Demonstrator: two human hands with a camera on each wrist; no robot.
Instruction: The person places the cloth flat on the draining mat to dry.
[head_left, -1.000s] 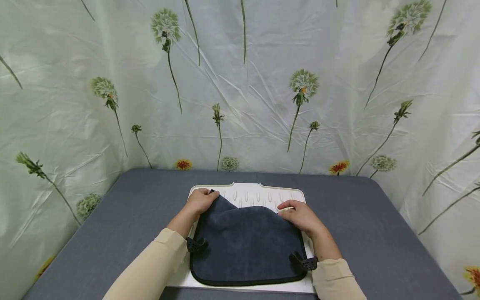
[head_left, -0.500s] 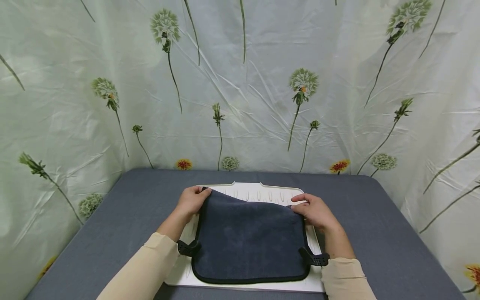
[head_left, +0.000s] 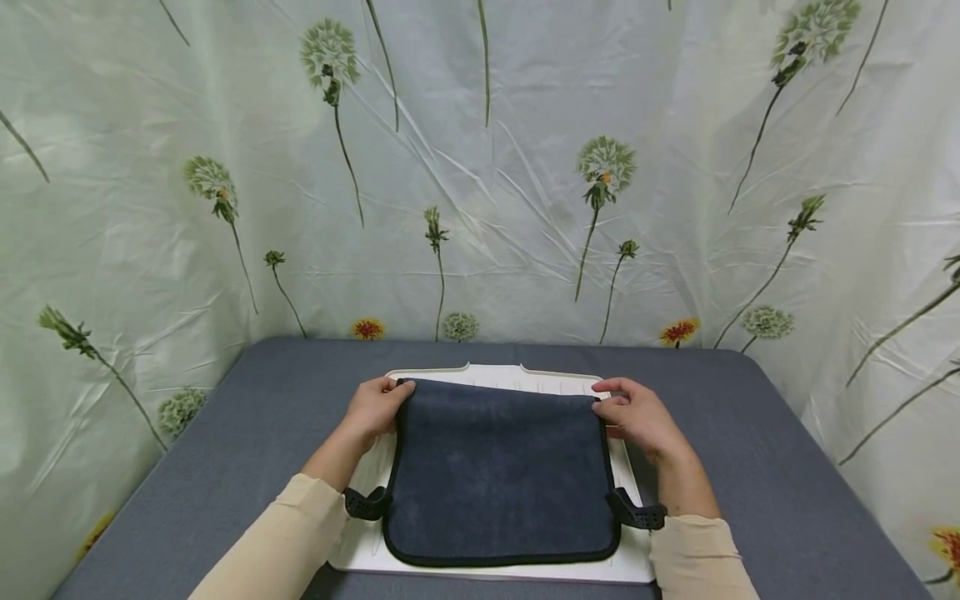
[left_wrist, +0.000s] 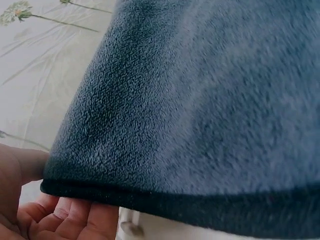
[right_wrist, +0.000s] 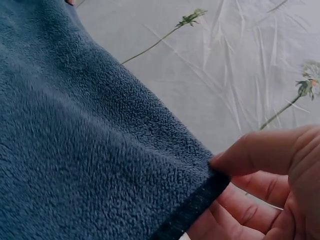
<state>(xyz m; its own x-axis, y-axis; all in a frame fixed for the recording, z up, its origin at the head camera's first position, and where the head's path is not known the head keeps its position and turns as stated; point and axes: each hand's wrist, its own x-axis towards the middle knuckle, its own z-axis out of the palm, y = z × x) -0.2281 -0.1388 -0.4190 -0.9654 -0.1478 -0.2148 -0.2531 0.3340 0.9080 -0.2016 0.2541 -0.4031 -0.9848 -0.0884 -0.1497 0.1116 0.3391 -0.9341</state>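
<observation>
A dark blue plush cloth (head_left: 501, 475) with a black bound edge is spread over a white ridged board (head_left: 491, 572). At its far left corner, my left hand (head_left: 372, 408) pinches the cloth between thumb and fingers. My right hand (head_left: 637, 417) pinches the far right corner; in the right wrist view the thumb presses on the black edging (right_wrist: 197, 207). The far edge is stretched between both hands, slightly lower on the right. The near edge lies on the board with rounded corners. Most of the board is hidden under the cloth.
The board rests on a table with a grey cover (head_left: 750, 467). Behind it hangs a pale curtain (head_left: 510, 250) printed with dandelions and orange flowers. Black straps with camera mounts (head_left: 636, 510) sit on both wrists, over the cloth's sides.
My hands have moved apart, the left one leftward and the right one rightward and farther back. The cloth's sagging, folded far edge is now pulled nearly straight.
</observation>
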